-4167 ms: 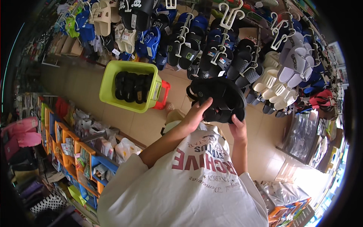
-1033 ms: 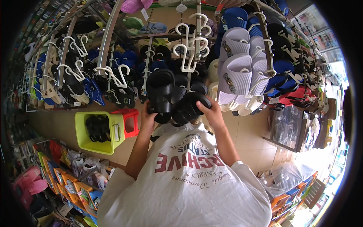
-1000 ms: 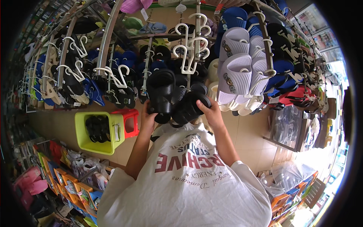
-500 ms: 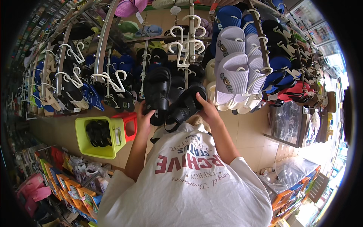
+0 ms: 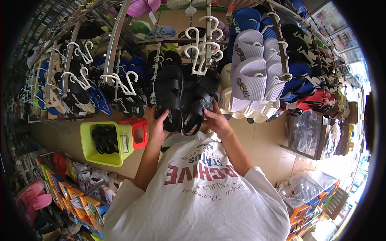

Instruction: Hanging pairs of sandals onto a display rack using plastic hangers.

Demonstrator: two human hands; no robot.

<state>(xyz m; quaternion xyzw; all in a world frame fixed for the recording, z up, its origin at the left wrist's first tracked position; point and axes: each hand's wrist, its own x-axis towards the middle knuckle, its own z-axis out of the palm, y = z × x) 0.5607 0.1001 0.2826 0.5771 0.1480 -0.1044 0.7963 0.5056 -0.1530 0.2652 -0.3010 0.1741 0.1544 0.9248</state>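
Observation:
Side by side before me, a pair of black sandals point away, toes toward the rack. My left hand (image 5: 158, 121) grips the left sandal (image 5: 169, 98) at its heel, thumb over the edge. The right sandal (image 5: 197, 106) is held by my right hand (image 5: 218, 119), whose thumb presses on its side near the heel strap. Just beyond the sandals, several white hooked hangers (image 5: 200, 50) hang on a metal post, with nothing on the nearest of them. Darker footwear hangs behind, partly hidden by the pair.
Lilac slides (image 5: 249, 80) hang close on the right, and more footwear fills the racks on both sides. A yellow-green bin (image 5: 86, 146) with black sandals stands on the floor at left, beside a red stool (image 5: 139, 132). Plastic-wrapped goods (image 5: 315, 184) lie behind on the right.
The right sandal has turned from slanting to nearly parallel with the left one. My right hand has shifted down toward its heel. The left sandal has moved slightly right.

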